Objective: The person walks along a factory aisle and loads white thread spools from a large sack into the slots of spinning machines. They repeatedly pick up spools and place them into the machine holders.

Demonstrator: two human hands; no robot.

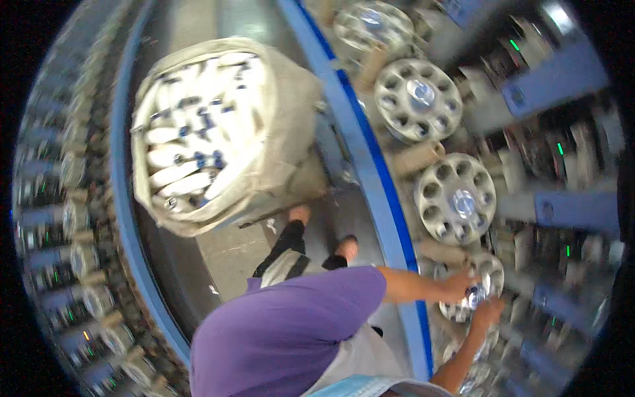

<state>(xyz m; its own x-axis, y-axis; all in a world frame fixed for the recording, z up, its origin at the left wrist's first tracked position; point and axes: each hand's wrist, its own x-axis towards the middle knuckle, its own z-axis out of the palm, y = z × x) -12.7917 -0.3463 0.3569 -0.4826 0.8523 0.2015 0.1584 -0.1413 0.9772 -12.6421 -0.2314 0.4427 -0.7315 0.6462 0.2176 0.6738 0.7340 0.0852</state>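
A: Where is the thing being handled?

B: At the lower right, beyond the long blue metal rail (380, 169). It is a pale, round, plastic-looking disc with a ring of holes (490, 271). The person's left hand (458, 286) reaches across its left side, and the right hand (488, 311) is at its lower edge.

A: And the fingers?

B: The left fingers bend toward a small, glossy piece with dark blue on it (472, 296), near the disc's middle. Blur hides whether they are clamped on it or only touching. Whether the right fingers are apart or together cannot be told either.

A: How would the disc handle?

B: Probably stiff, smooth and fairly light, though its seat on the machine should bear the weight. The outer rim looks the surest hold; the thin walls between holes may be more fragile. The glossy piece could be slippery.

A: Which way does it point?

B: Its holed face looks up toward the head camera, somewhat tilted. Being round, it has no long axis across that face; its centre line runs out through the middle. The small piece's long axis is lost in the blur.
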